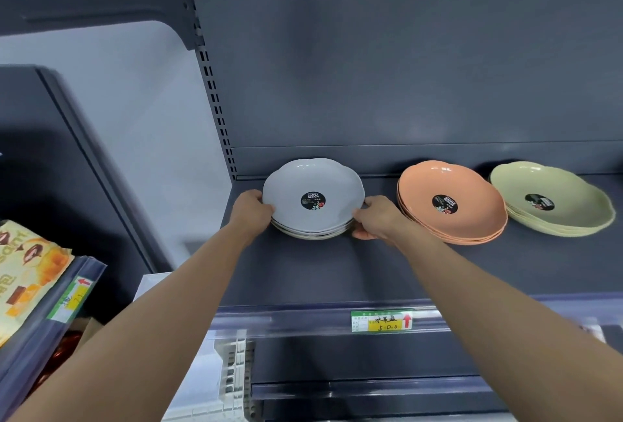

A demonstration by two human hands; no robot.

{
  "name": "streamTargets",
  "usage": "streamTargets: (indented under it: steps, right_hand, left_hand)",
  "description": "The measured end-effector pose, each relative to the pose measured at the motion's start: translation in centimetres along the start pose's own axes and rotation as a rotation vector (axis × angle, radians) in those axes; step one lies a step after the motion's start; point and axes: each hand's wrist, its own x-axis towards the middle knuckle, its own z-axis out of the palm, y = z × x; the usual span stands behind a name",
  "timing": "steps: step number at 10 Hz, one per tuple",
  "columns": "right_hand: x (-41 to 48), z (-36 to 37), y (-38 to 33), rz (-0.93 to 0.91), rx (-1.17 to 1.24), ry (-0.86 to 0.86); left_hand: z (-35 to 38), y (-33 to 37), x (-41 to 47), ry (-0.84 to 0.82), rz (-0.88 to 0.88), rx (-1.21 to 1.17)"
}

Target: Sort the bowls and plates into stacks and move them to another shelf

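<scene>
Head view: left hand, right hand clasp grey plates on dark shelf.

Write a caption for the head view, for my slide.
Left hand and right hand hold the grey-topped plate stack on a shelf, beside an orange stack and a green stack.

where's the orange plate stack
Head view: the orange stack sits on the shelf, right of centre, between the grey stack and the green stack.
</scene>
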Motion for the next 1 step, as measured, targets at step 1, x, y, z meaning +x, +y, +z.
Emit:
streamTargets:
  steps: [1]
  right_hand:
    - [-0.72, -0.61, -0.29, -0.083, -0.118, 0.112]
  left_hand:
    - [-0.28, 1.19, -0.58, 0.089, 0.076, 0.159]
